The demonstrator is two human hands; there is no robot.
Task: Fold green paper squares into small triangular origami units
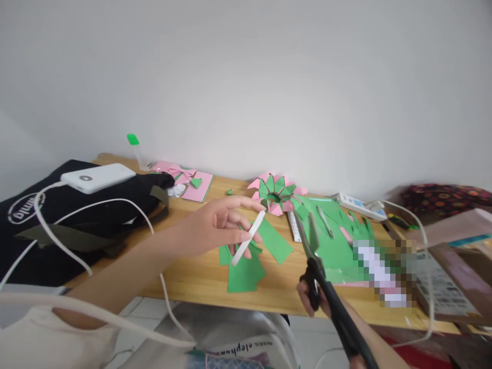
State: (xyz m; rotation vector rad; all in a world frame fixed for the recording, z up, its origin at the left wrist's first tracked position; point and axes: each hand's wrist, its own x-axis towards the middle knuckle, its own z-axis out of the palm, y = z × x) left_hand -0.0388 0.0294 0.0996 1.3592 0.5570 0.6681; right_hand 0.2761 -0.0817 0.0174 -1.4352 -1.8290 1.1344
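My left hand [226, 228] is closed on a narrow white strip [249, 238], pinched between thumb and fingers above the wooden table. Below it lie cut green paper pieces [246, 271] and a green rectangle [273, 241]. In my right hand [313, 300] are black-handled scissors [315, 266], their blades pointing up and slightly apart, not touching the strip. Behind both hands rests a folded pink and green paper ring [274, 193]. Green sheets [330, 246] with a slim pen-like tool [325, 221] lie to the right of the scissors' blades.
A black bag [77, 220] bearing a white power bank [98, 178] covers the left side, with white cables hanging in front. A green-capped bottle [138, 151] and pink papers [198, 185] lie behind. A power strip [361, 206] and cardboard box [442, 279] are at right.
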